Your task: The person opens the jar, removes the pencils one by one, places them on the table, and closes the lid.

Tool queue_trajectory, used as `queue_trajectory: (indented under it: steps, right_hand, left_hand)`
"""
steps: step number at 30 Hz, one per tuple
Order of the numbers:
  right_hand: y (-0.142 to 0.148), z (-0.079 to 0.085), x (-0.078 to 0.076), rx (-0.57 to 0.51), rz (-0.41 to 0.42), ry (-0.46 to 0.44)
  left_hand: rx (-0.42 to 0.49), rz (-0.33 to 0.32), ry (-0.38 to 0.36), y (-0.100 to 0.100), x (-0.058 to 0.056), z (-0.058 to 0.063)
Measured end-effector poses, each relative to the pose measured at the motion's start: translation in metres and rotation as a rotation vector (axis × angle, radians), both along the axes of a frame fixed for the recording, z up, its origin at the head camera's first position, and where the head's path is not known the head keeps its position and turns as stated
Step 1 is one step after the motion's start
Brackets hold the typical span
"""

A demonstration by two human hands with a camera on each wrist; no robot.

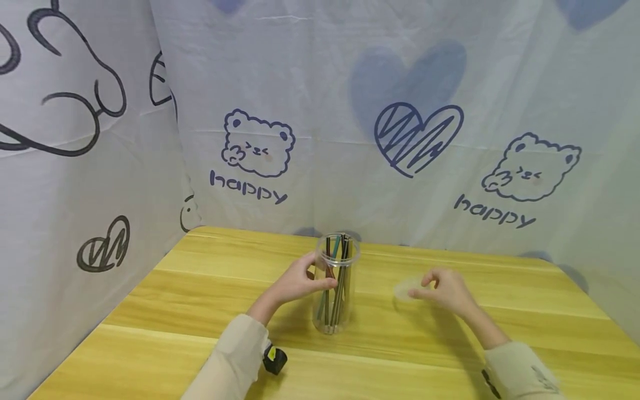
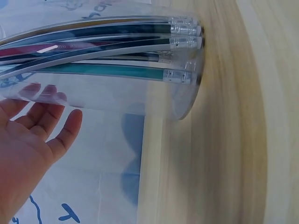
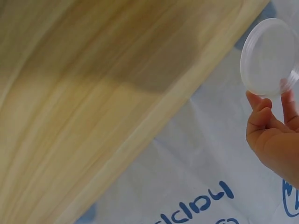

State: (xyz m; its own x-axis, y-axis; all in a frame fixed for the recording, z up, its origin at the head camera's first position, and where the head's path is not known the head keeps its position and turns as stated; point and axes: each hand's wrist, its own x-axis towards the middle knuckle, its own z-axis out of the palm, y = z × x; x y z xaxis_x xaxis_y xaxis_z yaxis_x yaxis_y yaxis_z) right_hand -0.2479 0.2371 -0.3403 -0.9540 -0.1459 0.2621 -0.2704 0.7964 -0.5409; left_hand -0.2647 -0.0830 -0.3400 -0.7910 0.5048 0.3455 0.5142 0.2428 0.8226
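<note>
A tall clear plastic jar (image 1: 351, 303) stands upright on the table, its round mouth uncovered. Several dark, green and red pencils (image 2: 117, 72) lean inside it, their metal-banded eraser ends at the bottom. My left hand (image 1: 295, 282) holds the jar from its left side, the thumb across the front and the other fingers partly hidden behind. To the right, apart from the jar, my right hand (image 1: 450, 293) pinches a round translucent lid (image 3: 268, 56) by its edge. The lid is held above the table and looks faint in the head view.
The yellow wood-grain table (image 1: 170, 311) ends at a white cloth (image 1: 335, 183) with printed hearts and bears, which hangs behind it. Another cloth (image 1: 145, 183) hangs along the left side. A black device (image 1: 274, 359) is on the left wrist.
</note>
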Motion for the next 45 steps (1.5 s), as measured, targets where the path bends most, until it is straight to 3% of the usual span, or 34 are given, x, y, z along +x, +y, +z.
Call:
queue_trajectory:
  steps: [3,9,17,23,30,33,37,45]
  right_hand:
    - [-0.001,-0.004,-0.003,-0.011,-0.010,-0.027]
    - [-0.002,-0.010,-0.008,-0.014,-0.035,-0.050]
    - [-0.001,-0.019,-0.014,-0.014,-0.054,-0.072]
    - [0.002,-0.024,-0.016,-0.009,-0.050,-0.069]
    - [0.006,-0.028,-0.019,0.026,-0.030,-0.078]
    - [0.006,-0.028,-0.021,0.044,-0.026,-0.085]
    - [0.007,-0.028,-0.024,0.045,-0.027,-0.123]
    - [0.008,-0.027,-0.025,0.035,0.003,-0.147]
  left_hand:
    - [0.008,0.009,-0.011,0.001,0.001,0.000]
    - [0.044,0.044,0.040,0.002,0.005,0.005]
    - [0.108,0.026,0.057,0.004,0.028,0.030]
    - [0.132,0.010,0.110,0.005,0.026,0.027]
    - [0.133,0.027,0.120,0.005,0.006,0.005]
    - [0.148,0.021,0.128,0.004,0.005,0.004]
    - [0.148,0.024,0.147,0.004,0.005,0.005]
    - [0.129,0.008,0.142,0.003,0.027,0.029]
